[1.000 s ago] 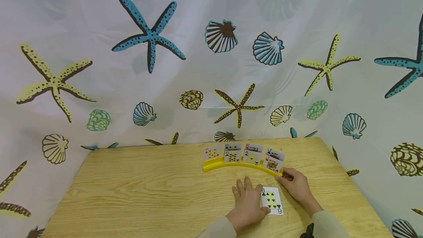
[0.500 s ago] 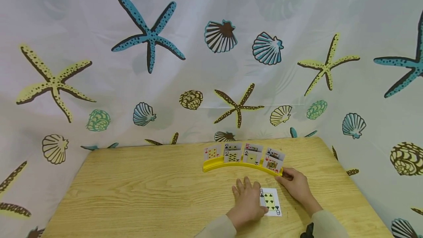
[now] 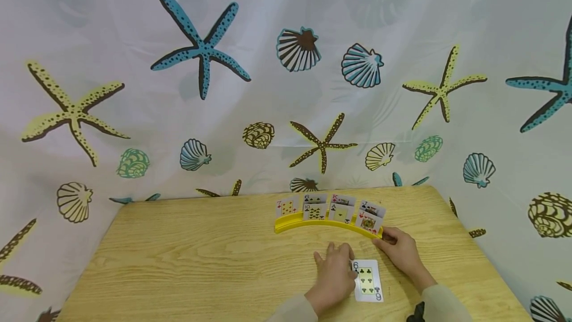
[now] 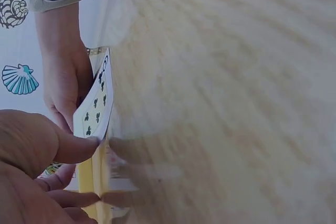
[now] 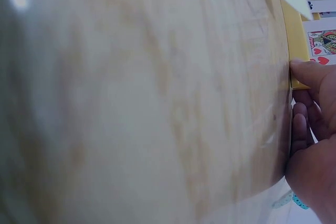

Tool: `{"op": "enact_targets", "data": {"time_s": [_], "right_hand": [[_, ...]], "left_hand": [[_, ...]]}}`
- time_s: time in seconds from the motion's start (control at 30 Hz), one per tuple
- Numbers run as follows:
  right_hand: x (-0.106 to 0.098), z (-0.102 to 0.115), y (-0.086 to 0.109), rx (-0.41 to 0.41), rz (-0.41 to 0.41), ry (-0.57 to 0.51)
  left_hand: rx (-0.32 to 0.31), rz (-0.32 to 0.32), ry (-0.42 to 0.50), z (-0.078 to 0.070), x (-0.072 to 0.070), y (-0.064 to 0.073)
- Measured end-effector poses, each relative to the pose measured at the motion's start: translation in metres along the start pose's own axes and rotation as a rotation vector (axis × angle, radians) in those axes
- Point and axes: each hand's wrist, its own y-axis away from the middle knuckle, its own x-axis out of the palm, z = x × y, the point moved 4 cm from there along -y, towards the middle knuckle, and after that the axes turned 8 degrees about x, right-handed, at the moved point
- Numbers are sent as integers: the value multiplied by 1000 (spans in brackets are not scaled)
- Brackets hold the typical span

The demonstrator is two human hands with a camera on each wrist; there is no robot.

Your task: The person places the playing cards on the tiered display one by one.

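Note:
My left hand (image 3: 334, 273) pinches a six of clubs playing card (image 3: 369, 282) by its left edge. In the left wrist view the card (image 4: 96, 103) is tilted up off the table and slightly bowed, with the thumb (image 4: 79, 148) on its face edge. My right hand (image 3: 399, 250) grips the right end of a curved yellow card holder (image 3: 295, 223). Up close in the right wrist view, finger and thumb meet at the yellow end (image 5: 299, 80). Upright in the holder stand several cards in two rows, among them a seven of diamonds (image 3: 286, 206) and a jack of hearts (image 3: 368, 222).
The wooden table (image 3: 187, 257) spreads widely to the left of the hands. A curtain (image 3: 250, 88) printed with starfish and shells hangs behind the table and along its sides. A dark strap (image 3: 416, 312) sits at the right sleeve.
My left hand's fingers have drawn in from lying flat and now pinch the card. The card first slid slightly left, then its edge came up. My right hand stays on the holder.

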Motion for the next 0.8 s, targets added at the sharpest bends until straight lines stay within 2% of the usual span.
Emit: {"op": "enact_targets", "data": {"time_s": [0.1, 0.23, 0.5, 0.67, 0.8], "right_hand": [[0, 0, 0, 0, -1, -2], [0, 0, 0, 1, -6, -2], [0, -1, -1, 3, -2, -4], [-1, 0, -1, -2, -1, 3], [-1, -1, 1, -4, 1, 1]], "left_hand": [[19, -48, 46, 2, 1, 1], [49, -91, 166, 6, 1, 2], [75, -68, 400, 9, -6, -1], [70, -54, 535, 10, -11, -1], [68, -67, 589, 9, -17, -1]]}}
